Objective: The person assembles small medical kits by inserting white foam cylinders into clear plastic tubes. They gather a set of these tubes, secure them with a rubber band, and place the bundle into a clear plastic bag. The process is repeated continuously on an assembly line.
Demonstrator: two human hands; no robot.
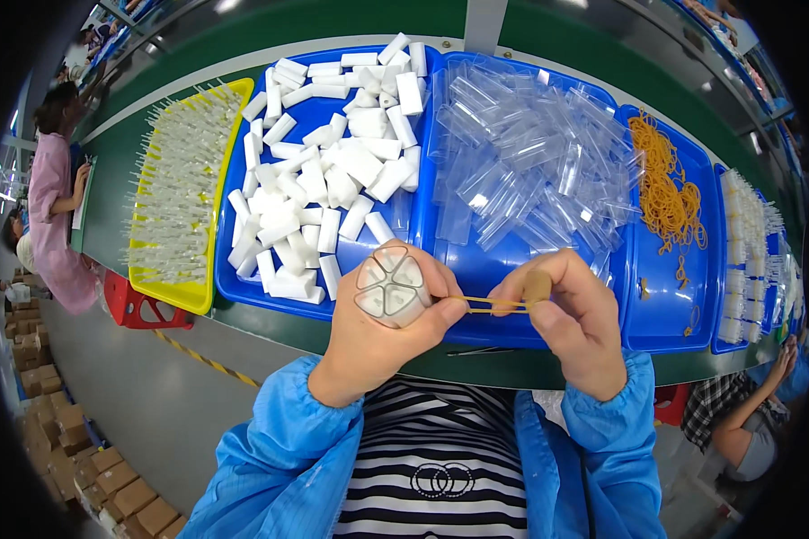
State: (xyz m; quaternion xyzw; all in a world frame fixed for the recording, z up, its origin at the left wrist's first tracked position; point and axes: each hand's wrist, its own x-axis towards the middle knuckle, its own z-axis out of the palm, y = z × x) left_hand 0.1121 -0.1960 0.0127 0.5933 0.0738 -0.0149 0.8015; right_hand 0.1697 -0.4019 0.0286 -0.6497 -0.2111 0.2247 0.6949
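My left hand (358, 352) is wrapped round a bundle of white wedge-shaped pieces (393, 286). The pieces stand side by side in a ring, each edged by a clear sleeve, their ends facing up. A yellow rubber band (487, 305) runs stretched from the left thumb and forefinger across to my right hand (586, 328). The right fingers are closed on the band's other end. A tan covering (537, 287) shows on one right fingertip. Both hands are over the near edge of the blue trays. The underside of the bundle is hidden by the left hand.
White foam blocks (355, 162) fill a blue tray; clear plastic sleeves (530, 148) fill another. Rubber bands (665, 180) lie in a tray to the right. A yellow tray (208, 242) at left holds thin white-tipped pieces. More white pieces (742, 260) stand far right. Other people work nearby.
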